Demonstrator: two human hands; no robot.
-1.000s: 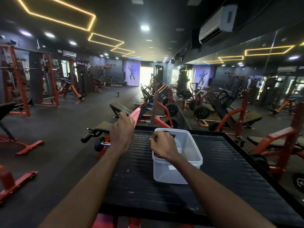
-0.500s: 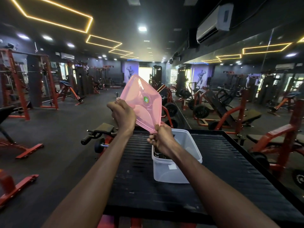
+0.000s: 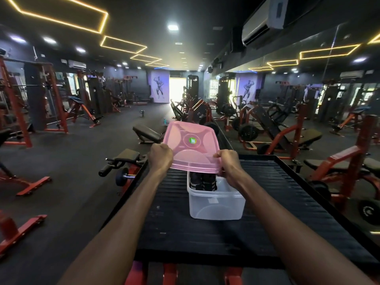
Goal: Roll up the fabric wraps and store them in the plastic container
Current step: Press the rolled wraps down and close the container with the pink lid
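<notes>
A clear plastic container [image 3: 217, 199] is set on the black ribbed platform [image 3: 287, 202]. Dark rolled wraps [image 3: 202, 181] are packed at its far end. A pink lid [image 3: 192, 150] is held flat above it.

Nothing legible anywhere, small green round sticker [image 3: 192, 140] on the pink lid [image 3: 181, 145] too blurred to read, pale label [image 3: 212, 200] on the clear plastic container [image 3: 218, 208] unreadable too
</notes>
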